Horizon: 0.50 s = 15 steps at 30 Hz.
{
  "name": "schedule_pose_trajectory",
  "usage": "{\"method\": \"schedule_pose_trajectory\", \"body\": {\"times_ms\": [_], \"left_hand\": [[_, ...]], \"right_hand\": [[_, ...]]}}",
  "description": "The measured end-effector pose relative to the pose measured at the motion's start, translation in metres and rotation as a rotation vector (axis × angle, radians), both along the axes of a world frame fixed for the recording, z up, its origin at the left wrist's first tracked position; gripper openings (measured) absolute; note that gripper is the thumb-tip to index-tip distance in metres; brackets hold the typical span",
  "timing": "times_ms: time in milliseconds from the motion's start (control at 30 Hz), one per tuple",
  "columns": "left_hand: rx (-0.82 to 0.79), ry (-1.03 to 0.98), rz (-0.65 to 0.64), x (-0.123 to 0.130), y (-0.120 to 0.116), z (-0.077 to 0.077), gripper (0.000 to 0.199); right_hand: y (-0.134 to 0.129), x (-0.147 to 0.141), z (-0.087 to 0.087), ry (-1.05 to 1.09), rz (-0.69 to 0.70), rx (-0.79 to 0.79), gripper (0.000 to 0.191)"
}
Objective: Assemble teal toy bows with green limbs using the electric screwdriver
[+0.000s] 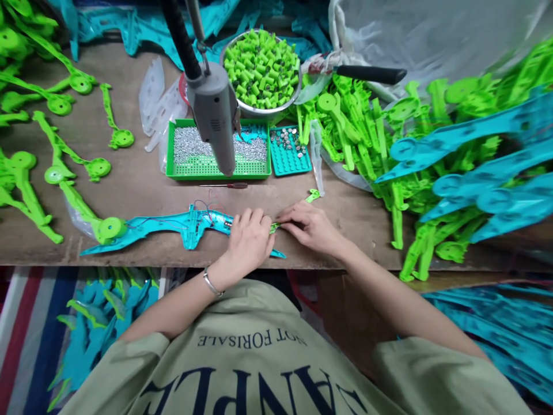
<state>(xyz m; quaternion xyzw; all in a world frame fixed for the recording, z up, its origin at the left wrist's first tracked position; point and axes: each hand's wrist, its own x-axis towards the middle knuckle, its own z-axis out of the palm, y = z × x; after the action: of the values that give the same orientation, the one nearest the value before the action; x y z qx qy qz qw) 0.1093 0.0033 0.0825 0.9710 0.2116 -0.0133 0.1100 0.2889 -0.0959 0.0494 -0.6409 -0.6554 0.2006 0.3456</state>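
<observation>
The right hand has a narrow pinch, thumb and forefinger together, on a small green piece. The left hand lies palm down with bent fingers over the right part of a long blue frame; how tightly it grips underneath, I cannot tell. The frame lies along the near edge of the desk, its left tip close to that edge, thin wires rising from its middle. A green end piece shows just beyond the right hand.

Farther in, toward the desk's far edge, are a screwdriver, a green tray of small silver parts, a blue tray with round metal pieces and a bowl heaped with green caps. A grey power tool hangs above the green tray. Green arms spread toward the left edge; more green and blue parts pile up toward the right edge.
</observation>
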Motion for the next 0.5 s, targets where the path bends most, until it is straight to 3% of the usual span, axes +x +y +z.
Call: {"method": "schedule_pose_trajectory", "body": {"times_ms": [233, 500], "left_hand": [[-0.064, 0.038, -0.022, -0.002, 0.005, 0.006, 0.013], [0.108, -0.018, -0.046, -0.008, 0.001, 0.003, 0.023]], "right_hand": [[0.004, 0.003, -0.003, 0.042, -0.007, -0.058, 0.011], [0.011, 0.008, 0.001, 0.108, 0.004, -0.142, 0.009]]}}
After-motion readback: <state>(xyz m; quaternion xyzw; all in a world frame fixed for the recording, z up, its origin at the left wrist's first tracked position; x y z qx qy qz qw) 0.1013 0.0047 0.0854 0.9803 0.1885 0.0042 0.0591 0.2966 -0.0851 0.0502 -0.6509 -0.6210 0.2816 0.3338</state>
